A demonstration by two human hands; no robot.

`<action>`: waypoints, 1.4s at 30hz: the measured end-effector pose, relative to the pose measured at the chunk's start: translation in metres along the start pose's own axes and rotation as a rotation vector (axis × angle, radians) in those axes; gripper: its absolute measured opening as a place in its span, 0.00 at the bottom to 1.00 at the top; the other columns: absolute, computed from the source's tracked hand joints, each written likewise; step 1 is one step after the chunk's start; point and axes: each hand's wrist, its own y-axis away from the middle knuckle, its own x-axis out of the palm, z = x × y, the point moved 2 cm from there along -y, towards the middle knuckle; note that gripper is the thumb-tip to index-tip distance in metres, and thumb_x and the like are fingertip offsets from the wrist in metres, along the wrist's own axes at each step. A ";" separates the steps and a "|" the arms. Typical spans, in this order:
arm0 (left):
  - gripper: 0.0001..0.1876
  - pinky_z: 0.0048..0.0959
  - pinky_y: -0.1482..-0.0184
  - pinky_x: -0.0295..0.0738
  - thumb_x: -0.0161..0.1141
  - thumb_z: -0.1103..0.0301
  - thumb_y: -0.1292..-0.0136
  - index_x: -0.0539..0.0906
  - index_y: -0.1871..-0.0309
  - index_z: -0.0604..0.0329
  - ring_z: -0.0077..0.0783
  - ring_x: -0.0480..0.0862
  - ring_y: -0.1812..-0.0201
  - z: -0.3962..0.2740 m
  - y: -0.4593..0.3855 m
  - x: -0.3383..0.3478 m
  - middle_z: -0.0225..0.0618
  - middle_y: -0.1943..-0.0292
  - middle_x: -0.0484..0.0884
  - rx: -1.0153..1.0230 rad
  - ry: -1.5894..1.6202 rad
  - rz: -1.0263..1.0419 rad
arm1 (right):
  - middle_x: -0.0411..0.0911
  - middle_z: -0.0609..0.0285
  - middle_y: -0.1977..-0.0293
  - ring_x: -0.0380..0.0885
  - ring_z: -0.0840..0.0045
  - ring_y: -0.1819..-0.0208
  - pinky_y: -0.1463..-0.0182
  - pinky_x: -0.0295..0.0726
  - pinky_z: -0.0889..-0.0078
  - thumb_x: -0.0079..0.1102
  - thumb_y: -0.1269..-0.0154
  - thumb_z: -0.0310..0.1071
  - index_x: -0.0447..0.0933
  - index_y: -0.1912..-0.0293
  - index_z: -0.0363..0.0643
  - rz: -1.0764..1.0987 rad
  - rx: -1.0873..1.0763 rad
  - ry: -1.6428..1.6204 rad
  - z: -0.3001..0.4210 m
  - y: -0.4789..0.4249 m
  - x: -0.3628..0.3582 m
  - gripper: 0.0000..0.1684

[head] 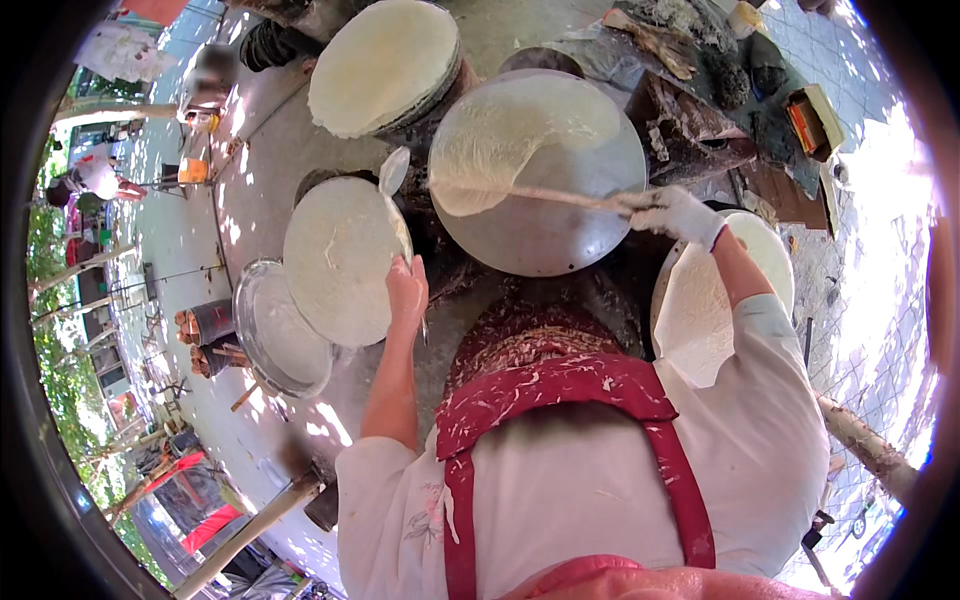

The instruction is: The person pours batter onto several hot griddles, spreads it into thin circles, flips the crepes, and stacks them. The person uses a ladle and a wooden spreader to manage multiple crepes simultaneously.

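My left hand grips the handle of a metal ladle, whose bowl points away from me. Beside that hand is a round surface of pale batter; I cannot tell whether it is a filled basin or a coated plate. In a white glove, my right hand holds a thin wooden spreader stick across a round metal griddle. Pale batter coats the griddle's left and far part, while bare metal shows on the near right.
A stack of thin flatbreads stands at the far left. A metal basin with whitish liquid sits left. Right, a thin pale sheet lies on another round surface. A cardboard box and sooty debris lie far right. Other people are in the left background.
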 end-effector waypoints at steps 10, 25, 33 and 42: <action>0.16 0.56 0.60 0.80 0.51 0.62 0.24 0.77 0.49 0.71 0.65 0.85 0.63 -0.015 0.035 -0.031 0.63 0.67 0.84 0.189 -0.448 0.250 | 0.73 0.76 0.75 0.64 0.91 0.78 0.75 0.63 0.82 0.67 0.31 0.44 0.84 0.50 0.41 0.078 0.000 -0.083 -0.049 -0.050 0.016 0.18; 0.08 0.29 0.71 0.73 0.58 0.68 0.24 0.78 0.50 0.63 0.27 0.77 0.75 0.010 0.066 -0.087 0.37 0.73 0.77 0.435 0.257 0.375 | 0.80 0.71 0.67 0.69 0.92 0.80 0.83 0.67 0.84 0.66 0.29 0.48 0.79 0.44 0.45 -0.169 -0.040 -1.037 -0.040 0.012 0.281 0.21; 0.06 0.14 0.79 0.62 0.52 0.66 0.20 0.74 0.56 0.56 0.10 0.65 0.79 0.071 0.033 -0.136 0.18 0.76 0.67 0.086 0.689 0.434 | 0.85 0.49 0.58 0.85 0.58 0.56 0.54 0.81 0.57 0.53 0.24 0.53 0.78 0.43 0.44 -0.831 0.132 -0.149 -0.020 -0.119 0.383 0.25; 0.07 0.18 0.85 0.60 0.51 0.66 0.20 0.72 0.57 0.56 0.13 0.65 0.84 0.118 0.070 -0.145 0.20 0.78 0.67 -0.071 0.638 0.381 | 0.83 0.49 0.63 0.82 0.57 0.57 0.52 0.79 0.55 0.53 0.25 0.53 0.80 0.48 0.42 -0.935 0.220 -0.354 -0.008 -0.042 0.344 0.25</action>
